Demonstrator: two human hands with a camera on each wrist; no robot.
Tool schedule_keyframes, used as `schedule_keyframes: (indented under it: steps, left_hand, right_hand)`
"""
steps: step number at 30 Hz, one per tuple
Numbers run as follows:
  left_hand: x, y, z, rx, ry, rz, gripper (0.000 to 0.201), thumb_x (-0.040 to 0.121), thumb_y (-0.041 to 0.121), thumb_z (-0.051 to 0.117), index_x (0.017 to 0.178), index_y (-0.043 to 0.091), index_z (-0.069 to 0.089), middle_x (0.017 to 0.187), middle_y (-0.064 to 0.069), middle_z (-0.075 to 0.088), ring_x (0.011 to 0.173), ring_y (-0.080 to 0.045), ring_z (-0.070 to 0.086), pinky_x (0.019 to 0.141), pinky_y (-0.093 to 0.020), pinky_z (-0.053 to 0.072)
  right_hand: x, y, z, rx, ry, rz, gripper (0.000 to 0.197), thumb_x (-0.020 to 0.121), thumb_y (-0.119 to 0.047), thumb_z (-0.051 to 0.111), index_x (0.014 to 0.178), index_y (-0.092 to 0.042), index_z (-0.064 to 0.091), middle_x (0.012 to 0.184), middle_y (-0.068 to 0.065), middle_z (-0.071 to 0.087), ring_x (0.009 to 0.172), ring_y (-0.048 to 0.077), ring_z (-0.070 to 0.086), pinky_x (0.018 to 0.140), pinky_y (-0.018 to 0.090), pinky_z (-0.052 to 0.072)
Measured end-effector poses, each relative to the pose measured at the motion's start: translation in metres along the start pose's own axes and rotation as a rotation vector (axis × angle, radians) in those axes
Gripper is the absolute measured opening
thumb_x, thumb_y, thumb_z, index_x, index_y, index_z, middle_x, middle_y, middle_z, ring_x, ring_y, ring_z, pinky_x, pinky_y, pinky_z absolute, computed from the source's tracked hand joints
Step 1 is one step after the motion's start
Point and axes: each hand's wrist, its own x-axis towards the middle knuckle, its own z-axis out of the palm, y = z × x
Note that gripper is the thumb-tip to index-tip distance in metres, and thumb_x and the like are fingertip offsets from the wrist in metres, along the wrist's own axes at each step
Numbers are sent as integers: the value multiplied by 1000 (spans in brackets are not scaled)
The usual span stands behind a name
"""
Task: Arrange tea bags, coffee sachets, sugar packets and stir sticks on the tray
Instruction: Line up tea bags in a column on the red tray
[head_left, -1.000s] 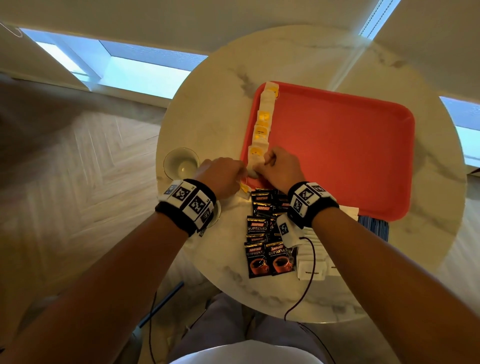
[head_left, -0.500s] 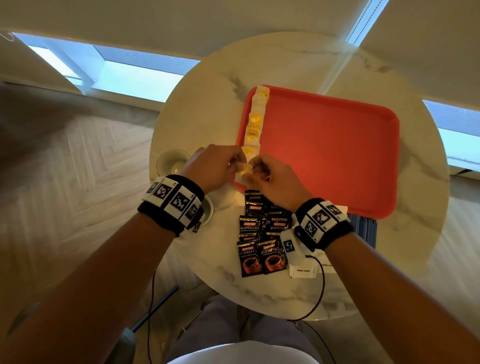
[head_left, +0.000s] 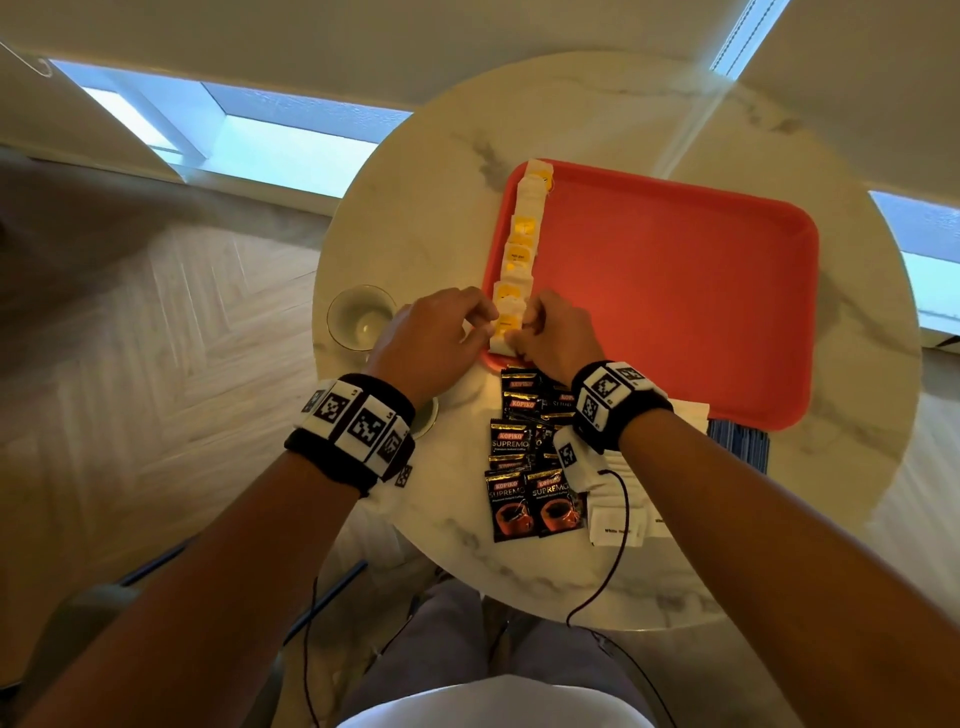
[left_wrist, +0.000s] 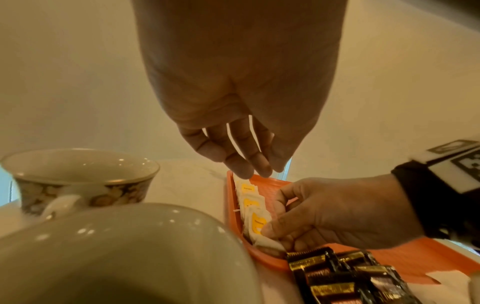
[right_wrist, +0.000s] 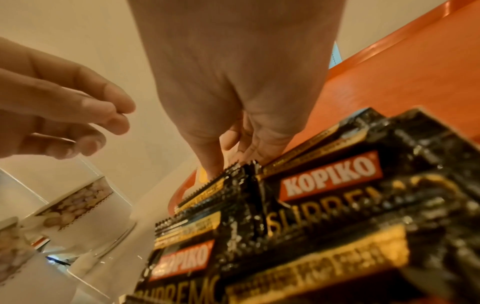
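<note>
Along the left edge of the red tray (head_left: 675, 291), the tea bags (head_left: 522, 244) lie in a row, and your right hand (head_left: 553, 335) pinches the nearest tea bag (left_wrist: 258, 223) at the tray's near left corner. Your left hand (head_left: 431, 338) hangs just beside that row with its fingers (left_wrist: 241, 162) loose and a little apart, holding nothing. Near the front edge of the round table (head_left: 415, 182), the black coffee sachets (head_left: 524, 467) lie in a pile, the white sugar packets (head_left: 618, 522) sit just right of them, and two cups (left_wrist: 78, 176) stand by the left edge.
</note>
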Motion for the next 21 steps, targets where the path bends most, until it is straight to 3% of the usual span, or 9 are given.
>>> schedule_keyframes:
  steps: [2, 6, 12, 15, 18, 21]
  left_hand:
    - [-6, -2, 2, -13, 11, 22, 14, 94, 29, 59, 107, 27, 64, 97, 14, 66, 82, -5, 61, 77, -34, 56]
    - [-14, -4, 7, -38, -11, 52, 14, 94, 30, 58, 106, 28, 63, 98, 14, 66, 85, -5, 62, 76, -35, 56]
    - [-46, 17, 19, -68, -77, 134, 10, 95, 21, 60, 104, 20, 65, 95, 13, 61, 79, 0, 54, 70, -13, 42]
    - [-74, 17, 41, -14, -229, 134, 5, 96, 23, 56, 96, 19, 59, 89, 9, 59, 77, -8, 55, 66, -22, 44]
    - [-103, 4, 67, 124, -413, -32, 25, 96, 41, 51, 85, 24, 38, 83, 5, 52, 80, -22, 61, 67, -36, 50]
    - [-125, -8, 87, 196, -478, -190, 39, 93, 61, 47, 91, 23, 40, 90, 1, 56, 83, -23, 59, 72, -38, 51]
  right_hand:
    - [2, 1, 2, -23, 0, 12, 20, 80, -14, 77, 84, -11, 57, 80, 3, 67, 75, 21, 68, 65, 32, 57]
    - [-4, -5, -1, -104, -13, -47, 6, 87, -16, 68, 85, -12, 65, 81, 0, 67, 76, 14, 62, 61, 20, 45]
    - [-39, -9, -23, -53, 82, -112, 7, 92, -23, 63, 88, -17, 63, 90, -3, 64, 83, 11, 60, 72, 23, 50]
    - [-74, -7, -29, -45, 34, -111, 10, 94, -25, 63, 91, -16, 61, 88, -6, 63, 81, 6, 58, 71, 16, 47]
    - [-111, 1, -28, -16, 2, -106, 10, 95, -22, 64, 89, -14, 63, 82, -5, 66, 71, -1, 55, 65, 9, 44]
    - [-142, 14, -20, 15, -20, -89, 8, 94, -19, 65, 87, -15, 64, 79, -6, 65, 68, -4, 55, 65, 8, 42]
